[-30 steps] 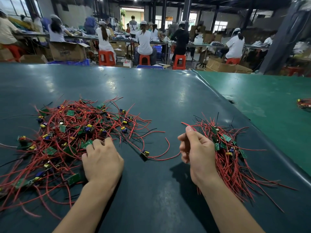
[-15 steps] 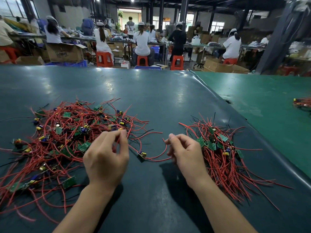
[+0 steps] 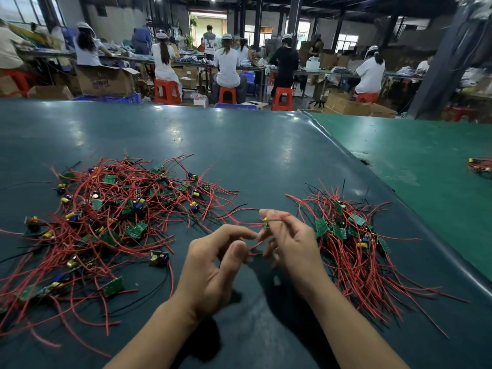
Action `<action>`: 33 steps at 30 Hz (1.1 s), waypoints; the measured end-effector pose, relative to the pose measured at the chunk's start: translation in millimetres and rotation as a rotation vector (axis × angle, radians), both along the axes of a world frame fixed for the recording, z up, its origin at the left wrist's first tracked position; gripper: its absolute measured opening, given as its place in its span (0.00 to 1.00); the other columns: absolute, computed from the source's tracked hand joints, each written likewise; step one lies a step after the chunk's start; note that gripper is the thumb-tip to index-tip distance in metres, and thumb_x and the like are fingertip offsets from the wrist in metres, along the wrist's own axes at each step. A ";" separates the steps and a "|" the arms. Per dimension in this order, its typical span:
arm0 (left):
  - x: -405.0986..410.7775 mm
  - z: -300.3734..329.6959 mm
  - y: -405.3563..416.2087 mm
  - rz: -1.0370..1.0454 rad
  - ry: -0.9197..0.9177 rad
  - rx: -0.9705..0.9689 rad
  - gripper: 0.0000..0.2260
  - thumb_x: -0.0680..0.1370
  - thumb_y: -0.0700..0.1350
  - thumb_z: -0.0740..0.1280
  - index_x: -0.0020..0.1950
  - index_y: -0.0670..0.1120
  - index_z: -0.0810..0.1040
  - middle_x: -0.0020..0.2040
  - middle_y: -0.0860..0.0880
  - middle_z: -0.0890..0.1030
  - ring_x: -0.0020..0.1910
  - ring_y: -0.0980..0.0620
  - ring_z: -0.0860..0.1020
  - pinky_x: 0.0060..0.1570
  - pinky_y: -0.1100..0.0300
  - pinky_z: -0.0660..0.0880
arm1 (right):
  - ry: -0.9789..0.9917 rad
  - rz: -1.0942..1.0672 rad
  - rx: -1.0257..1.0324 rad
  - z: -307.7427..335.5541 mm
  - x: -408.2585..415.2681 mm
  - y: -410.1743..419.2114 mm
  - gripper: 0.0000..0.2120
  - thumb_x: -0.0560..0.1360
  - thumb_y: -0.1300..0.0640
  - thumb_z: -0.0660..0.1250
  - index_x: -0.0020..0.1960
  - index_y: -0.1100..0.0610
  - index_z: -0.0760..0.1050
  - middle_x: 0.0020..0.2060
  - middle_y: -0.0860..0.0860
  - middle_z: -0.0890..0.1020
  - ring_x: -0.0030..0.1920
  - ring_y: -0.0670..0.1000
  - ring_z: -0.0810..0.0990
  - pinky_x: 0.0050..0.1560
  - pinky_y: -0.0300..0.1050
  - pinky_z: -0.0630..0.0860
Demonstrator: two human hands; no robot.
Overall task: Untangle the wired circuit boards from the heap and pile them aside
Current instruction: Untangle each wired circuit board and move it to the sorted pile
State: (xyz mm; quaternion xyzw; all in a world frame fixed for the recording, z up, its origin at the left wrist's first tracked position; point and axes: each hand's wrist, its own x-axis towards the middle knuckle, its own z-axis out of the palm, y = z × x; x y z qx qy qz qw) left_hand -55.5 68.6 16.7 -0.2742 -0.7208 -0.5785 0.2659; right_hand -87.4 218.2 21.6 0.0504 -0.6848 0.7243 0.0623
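Observation:
A tangled heap (image 3: pixel 106 222) of small green circuit boards with red and black wires spreads over the left of the dark table (image 3: pixel 239 155). A tidier pile (image 3: pixel 351 243) of the same boards lies at the right. Between them, my right hand (image 3: pixel 290 243) pinches one small wired board (image 3: pixel 266 223) lifted just above the table. My left hand (image 3: pixel 213 267) is beside it, its fingertips pinching that board's red wires. One loose board (image 3: pixel 159 258) lies just left of my left hand.
A lighter green table (image 3: pixel 426 161) adjoins on the right, with another small bundle of wired boards (image 3: pixel 480 167) at its far right edge. Beyond the table's far edge, several people sit on red stools at workbenches among cardboard boxes.
Both hands came together at the middle. My right hand left the right pile and picked up the lone board from the table; my left hand rose off the heap and took its wires.

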 end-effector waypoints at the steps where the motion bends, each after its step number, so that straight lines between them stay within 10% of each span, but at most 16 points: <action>1: -0.7 -2.2 1.0 -0.025 -0.044 0.018 0.26 0.81 0.62 0.54 0.49 0.43 0.81 0.31 0.52 0.79 0.27 0.62 0.74 0.31 0.69 0.67 | -0.040 -0.008 -0.066 1.7 -0.2 0.8 0.09 0.82 0.54 0.61 0.52 0.54 0.79 0.31 0.51 0.80 0.24 0.47 0.72 0.22 0.37 0.66; 9: -12.6 -14.4 6.6 -0.010 -0.445 -0.082 0.28 0.77 0.66 0.54 0.42 0.45 0.82 0.29 0.50 0.80 0.24 0.56 0.72 0.29 0.59 0.68 | -0.164 0.139 -0.193 9.3 3.5 5.2 0.16 0.81 0.49 0.60 0.52 0.56 0.84 0.30 0.51 0.77 0.25 0.48 0.69 0.24 0.37 0.64; 16: -10.8 -3.8 9.3 0.059 -0.339 0.039 0.10 0.78 0.50 0.65 0.46 0.46 0.82 0.37 0.49 0.83 0.35 0.55 0.81 0.38 0.65 0.75 | -0.167 0.256 -0.102 10.1 9.3 3.5 0.13 0.80 0.48 0.63 0.53 0.52 0.84 0.32 0.51 0.77 0.28 0.47 0.72 0.27 0.36 0.63; 33: -7.4 -1.2 9.5 0.092 -0.367 0.061 0.09 0.75 0.49 0.67 0.42 0.45 0.82 0.32 0.47 0.82 0.31 0.52 0.78 0.33 0.61 0.74 | -0.214 0.214 -0.132 12.9 7.9 5.2 0.08 0.77 0.53 0.68 0.45 0.53 0.85 0.30 0.49 0.78 0.28 0.45 0.72 0.26 0.35 0.64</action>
